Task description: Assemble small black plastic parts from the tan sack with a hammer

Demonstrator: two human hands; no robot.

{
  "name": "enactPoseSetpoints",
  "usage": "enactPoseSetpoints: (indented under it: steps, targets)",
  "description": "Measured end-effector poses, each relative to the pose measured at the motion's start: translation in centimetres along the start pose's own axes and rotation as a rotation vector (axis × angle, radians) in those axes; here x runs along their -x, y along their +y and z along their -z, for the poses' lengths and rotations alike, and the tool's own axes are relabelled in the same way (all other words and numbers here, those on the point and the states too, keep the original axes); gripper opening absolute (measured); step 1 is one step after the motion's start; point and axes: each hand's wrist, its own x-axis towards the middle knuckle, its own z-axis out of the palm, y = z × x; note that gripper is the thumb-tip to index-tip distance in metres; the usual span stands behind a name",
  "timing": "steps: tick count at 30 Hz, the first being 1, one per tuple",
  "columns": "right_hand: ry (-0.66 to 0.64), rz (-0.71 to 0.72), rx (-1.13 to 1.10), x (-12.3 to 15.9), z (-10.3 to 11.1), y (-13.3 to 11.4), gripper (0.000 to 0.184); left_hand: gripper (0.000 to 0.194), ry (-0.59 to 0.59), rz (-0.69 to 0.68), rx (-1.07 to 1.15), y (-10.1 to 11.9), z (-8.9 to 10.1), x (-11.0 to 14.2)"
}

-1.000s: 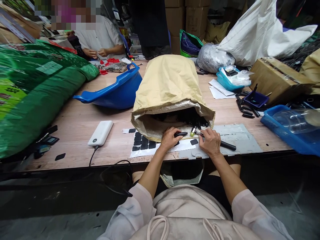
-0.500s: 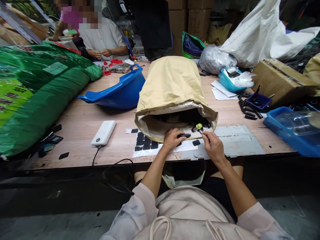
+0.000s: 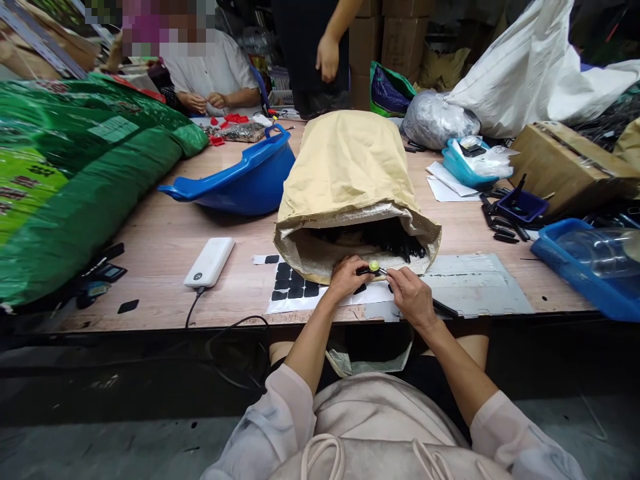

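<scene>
My left hand (image 3: 345, 277) is closed on a small black pen-like part (image 3: 362, 271) at the mouth of a tan woven sack (image 3: 353, 157). My right hand (image 3: 413, 295) grips a small hammer (image 3: 374, 266) with a yellow-green face and a metal shaft; the dark end of its handle sticks out below the wrist. The hammer's head is right at the black part; whether they touch I cannot tell. Many black parts (image 3: 387, 239) lie inside the sack's open mouth. Under my hands is a white sheet (image 3: 325, 299) with square black pads (image 3: 296, 287).
Left are a white power bank (image 3: 210, 261) with a cable, a blue basin (image 3: 240, 180) and a big green sack (image 3: 100, 180). To the right are a grey board (image 3: 480, 287), a blue tray (image 3: 575, 267) and a cardboard box (image 3: 565, 167). Two people are across the table.
My right hand has moved left, bringing the hammer's head to the black part in my left hand. A standing person's hand now shows behind the sack.
</scene>
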Motion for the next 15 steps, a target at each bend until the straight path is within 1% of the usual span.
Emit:
enactPoseSetpoints:
  steps: [1, 5, 9, 11, 13, 15]
  targets:
    - [0.005, -0.008, -0.007, 0.0, 0.1, 0.2, 0.029, 0.016, -0.002, -0.001, 0.006, 0.0, 0.0, 0.0]
    - [0.094, -0.052, -0.054, 0.2, 0.5, 0.8, 0.030, 0.018, -0.010, 0.002, 0.021, 0.1, 0.1, 0.1]
    - [0.070, -0.032, -0.048, 0.5, 0.6, 1.0, 0.029, 0.017, 0.002, 0.016, 0.013, 0.1, 0.1, 0.1]
    - [0.079, -0.023, -0.050, 0.3, 0.6, 1.2, 0.029, 0.017, -0.001, 0.012, 0.008, 0.1, 0.1, 0.2]
    - [0.108, -0.030, -0.041, 0.0, 0.8, 1.7, 0.029, 0.018, -0.004, 0.003, -0.009, 0.2, 0.0, 0.3]
    - [0.109, -0.034, 0.001, -0.5, 0.9, 2.7, 0.029, 0.019, -0.001, -0.002, -0.041, 0.2, 0.0, 0.3]
